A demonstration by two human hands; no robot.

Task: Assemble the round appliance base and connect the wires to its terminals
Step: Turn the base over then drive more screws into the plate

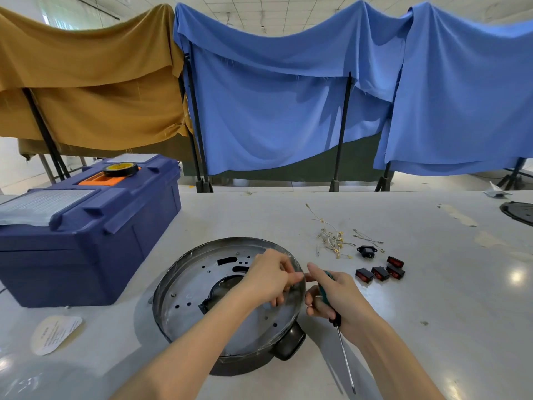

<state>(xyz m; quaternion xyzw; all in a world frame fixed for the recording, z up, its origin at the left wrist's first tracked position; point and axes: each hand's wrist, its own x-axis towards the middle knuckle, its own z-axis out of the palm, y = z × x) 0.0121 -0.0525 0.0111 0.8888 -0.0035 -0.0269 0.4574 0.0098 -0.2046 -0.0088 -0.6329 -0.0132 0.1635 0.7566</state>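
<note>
The round grey metal base (184, 287) sat near the front of the surface. My left hand (268, 280) was over its right rim, fingers curled, though I could not tell what they pinched; my right hand (337, 298) gripped the green-handled screwdriver (343, 347), tip pointing toward me. I judged this the fastening step: next, bring the tip round onto the plate, the pale wires (331, 239) beyond waiting.

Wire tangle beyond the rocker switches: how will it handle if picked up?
The wire tangle is probably floppy: thin strands lying in loose curves on the table. Likely very light. The strands overlap and end in small metal terminals, so lifting one may drag or snag its neighbours.
</note>
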